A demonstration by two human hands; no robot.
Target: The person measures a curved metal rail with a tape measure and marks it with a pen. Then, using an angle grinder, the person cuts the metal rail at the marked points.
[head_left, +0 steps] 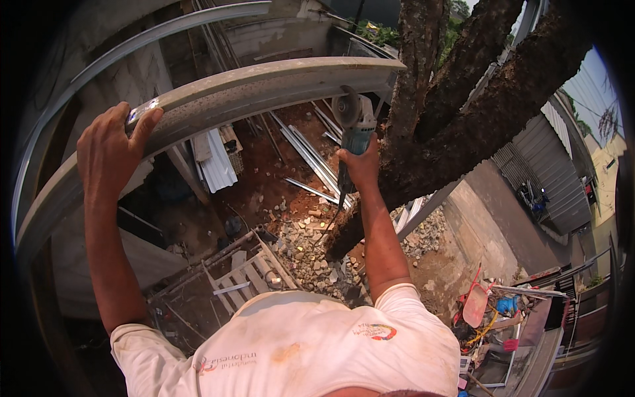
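A long grey metal beam [245, 94] crosses in front of me, bowed by the lens. My left hand [114, 149] grips its upper edge at the left, thumb and fingers bent over it. Beside the thumb is a small shiny patch [143, 111] that I cannot make out. Near the beam's right end my right hand [362, 164] is closed around the body of an angle grinder [357, 135]. Its round disc [346, 109] is up against the beam's lower side; whether it touches is unclear. A cord hangs from the grinder's lower end.
A thick, forked tree trunk [456, 132] stands just right of the grinder. Far below lie metal profiles [307, 155], rubble [317, 248] and a wooden pallet-like frame [248, 281]. A reddish wheelbarrow [475, 304] stands among clutter at the lower right. Another metal profile [165, 33] runs behind the beam.
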